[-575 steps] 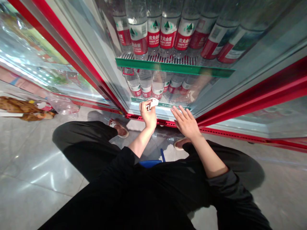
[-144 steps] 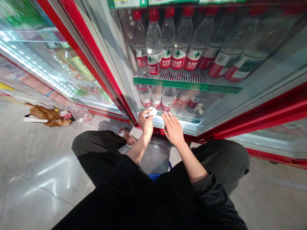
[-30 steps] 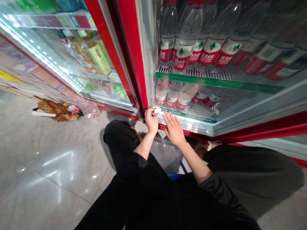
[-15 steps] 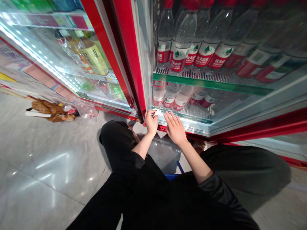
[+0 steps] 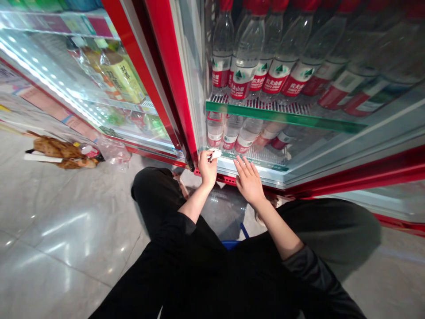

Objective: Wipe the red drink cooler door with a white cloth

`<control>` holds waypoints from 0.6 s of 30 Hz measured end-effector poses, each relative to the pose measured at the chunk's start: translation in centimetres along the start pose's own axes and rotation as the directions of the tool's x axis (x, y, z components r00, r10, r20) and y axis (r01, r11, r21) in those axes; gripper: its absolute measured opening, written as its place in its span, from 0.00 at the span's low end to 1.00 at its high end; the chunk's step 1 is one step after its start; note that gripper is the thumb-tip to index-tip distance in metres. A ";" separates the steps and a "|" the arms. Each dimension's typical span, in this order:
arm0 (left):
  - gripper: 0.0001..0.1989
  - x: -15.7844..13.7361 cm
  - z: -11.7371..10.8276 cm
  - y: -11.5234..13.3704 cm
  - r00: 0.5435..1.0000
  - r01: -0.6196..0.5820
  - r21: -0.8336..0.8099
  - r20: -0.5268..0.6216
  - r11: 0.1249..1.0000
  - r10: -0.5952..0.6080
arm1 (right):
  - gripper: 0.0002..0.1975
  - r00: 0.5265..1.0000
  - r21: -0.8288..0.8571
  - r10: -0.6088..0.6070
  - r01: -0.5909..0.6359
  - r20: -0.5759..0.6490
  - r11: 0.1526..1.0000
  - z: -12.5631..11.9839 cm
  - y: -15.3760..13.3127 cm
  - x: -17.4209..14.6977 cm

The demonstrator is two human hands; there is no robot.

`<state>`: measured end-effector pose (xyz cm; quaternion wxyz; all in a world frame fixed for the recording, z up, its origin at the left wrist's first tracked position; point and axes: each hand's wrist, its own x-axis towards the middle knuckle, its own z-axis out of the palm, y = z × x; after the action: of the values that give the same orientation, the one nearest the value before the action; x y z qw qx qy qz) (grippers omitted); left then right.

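My left hand (image 5: 207, 170) is closed, thumb and fingers pinching a small white crumpled piece (image 5: 215, 154) that looks like paper or tissue. It is at the lower left corner of the drinks fridge opening, just above the red bottom frame (image 5: 226, 179). Flat and with fingers stretched out, my right hand (image 5: 249, 179) lies over the pale sill (image 5: 229, 165) a little to the right. It holds nothing. Behind both hands, water bottles (image 5: 246, 135) with red and white labels stand on the bottom shelf.
More water bottles (image 5: 245, 75) fill the upper shelf behind its green edge strip (image 5: 285, 116). A second fridge with tea bottles (image 5: 121, 73) is at the left. On the floor lie a brown patterned bundle (image 5: 55, 148) and a clear plastic bag (image 5: 114, 153). Something blue (image 5: 231, 244) shows between my legs.
My right hand has slid slightly to the right along the sill, away from the left. The left keeps its pinch on the white piece near the corner. The view has shifted a little.
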<state>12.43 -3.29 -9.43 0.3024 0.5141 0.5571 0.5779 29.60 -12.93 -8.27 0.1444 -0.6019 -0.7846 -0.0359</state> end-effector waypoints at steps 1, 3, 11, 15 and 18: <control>0.13 0.0 0.1 0.2 1.000 -0.014 -0.009 0.018 1.000 0.015 | 0.41 1.000 0.004 -0.003 0.003 0.000 1.000 -0.1 0.0 0.1; 0.12 0.5 0.1 0.6 0.999 -0.039 -0.027 0.031 0.999 0.040 | 0.41 0.999 0.000 -0.031 0.031 0.009 1.000 -0.6 0.1 0.2; 0.14 0.1 0.0 -0.4 0.986 0.098 0.032 -0.141 0.995 -0.093 | 0.40 0.958 -0.012 -0.250 0.254 0.141 0.967 -3.2 3.4 -0.4; 0.15 -1.2 0.9 0.2 0.996 0.065 0.029 -0.068 0.997 -0.063 | 0.38 0.924 0.007 -0.339 0.344 0.176 0.939 -3.1 4.1 -0.6; 0.13 -0.7 0.9 1.0 0.998 0.031 0.034 -0.061 0.999 -0.029 | 0.39 0.927 0.024 -0.343 0.344 0.152 0.939 -2.9 4.7 -0.5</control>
<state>13.65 -3.82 -8.78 0.2850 0.4930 0.5835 0.5790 34.73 -12.82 -6.24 0.0740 -0.4567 -0.8864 -0.0153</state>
